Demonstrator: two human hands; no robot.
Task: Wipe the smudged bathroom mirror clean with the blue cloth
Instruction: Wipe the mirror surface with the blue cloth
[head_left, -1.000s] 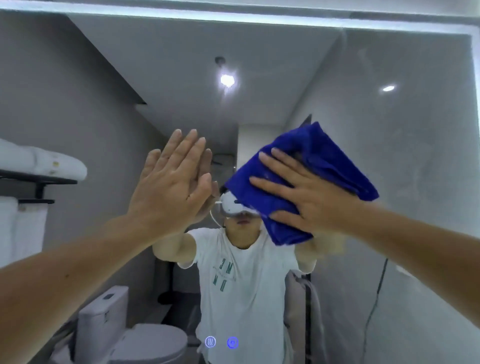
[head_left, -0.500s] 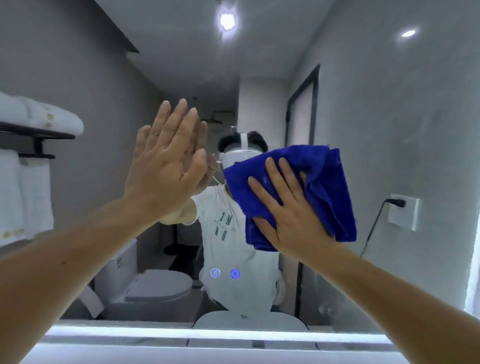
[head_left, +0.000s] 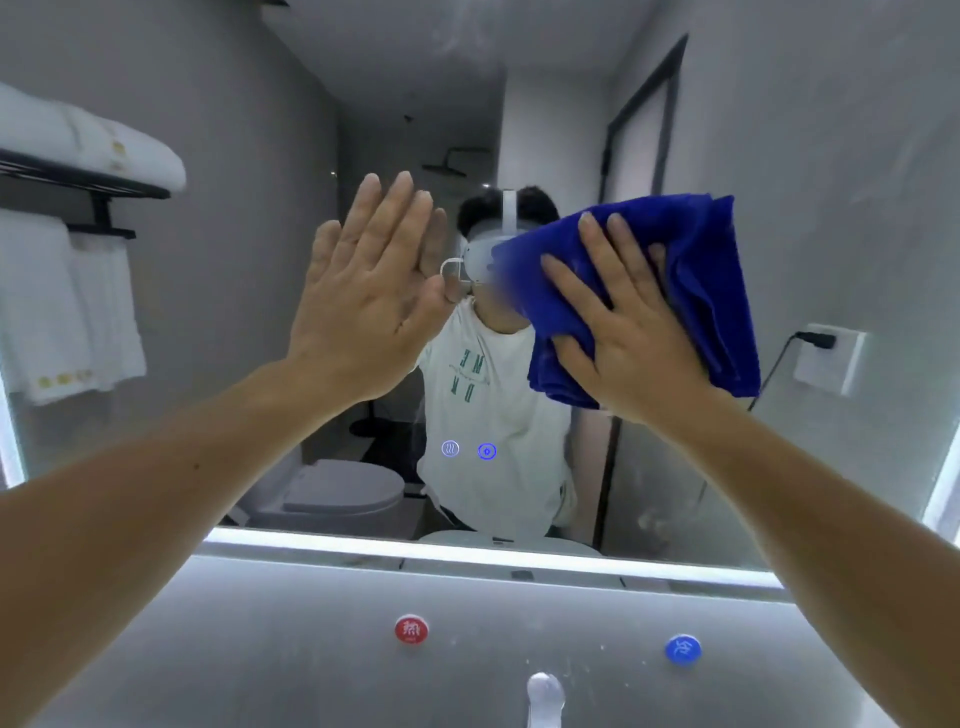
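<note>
Both hands are pressing on the mirror (head_left: 857, 156). The left hand (head_left: 363, 301) is lying flat against the glass, fingers straight and close together, holding nothing; it looks to be bracing. The right hand (head_left: 623, 332) is spreading its fingers over the cloth (head_left: 701, 270), pinning it to the glass rather than gripping it. The cloth is sitting around the middle of the mirror, folded thick. Its long side is running up and down, and most of its bulk is sticking out above and to the right of the fingers. The left hand is resting near its left edge without touching it. Hazy marks (head_left: 654, 519) are showing low on the right of the glass. My guess is the next stroke is heading down and right, with the right hand, nearer that side, driving it.
</note>
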